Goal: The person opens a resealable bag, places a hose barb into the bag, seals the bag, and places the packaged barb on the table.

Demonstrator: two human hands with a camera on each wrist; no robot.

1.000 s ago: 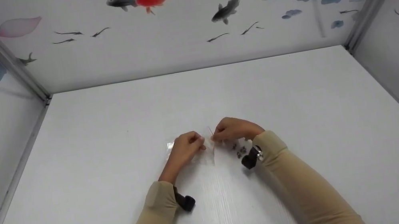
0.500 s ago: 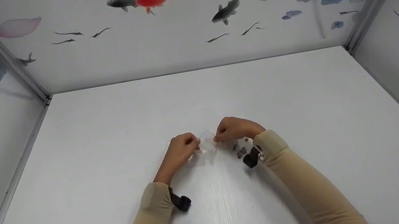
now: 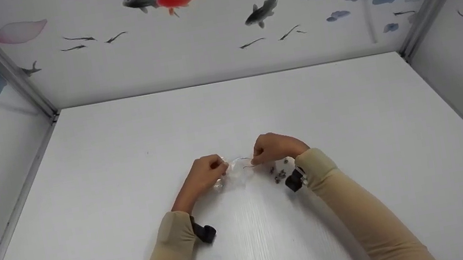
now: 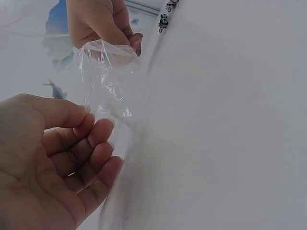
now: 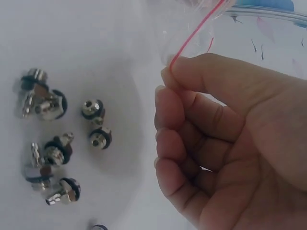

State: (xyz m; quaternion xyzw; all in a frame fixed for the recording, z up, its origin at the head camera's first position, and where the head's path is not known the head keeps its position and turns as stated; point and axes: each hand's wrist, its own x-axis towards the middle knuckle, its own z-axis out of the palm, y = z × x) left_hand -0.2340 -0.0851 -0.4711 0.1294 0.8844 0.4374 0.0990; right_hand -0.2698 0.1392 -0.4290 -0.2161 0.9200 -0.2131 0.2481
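A clear zip-lock bag (image 4: 112, 88) stretches between my two hands. My left hand (image 3: 204, 177) pinches one side of it between thumb and index finger, the other fingers loosely curled. With thumb and index finger my right hand (image 3: 276, 147) pinches the opposite side, right at the red zip line (image 5: 194, 34). In the head view the two edges of the bag's mouth (image 3: 245, 167) stand apart. Several small metal hose fittings (image 5: 53, 106) with black rings lie on the table beside my right hand.
The white table (image 3: 251, 249) carries the bag and the fittings. Printed panels with fish, such as the back wall (image 3: 218, 52), enclose it on three sides. Each wrist bears a black camera, for instance the left one (image 3: 206, 234).
My left hand has drawn left, while the right has shifted slightly right. The bag has turned and its mouth has spread, with the two edges now apart.
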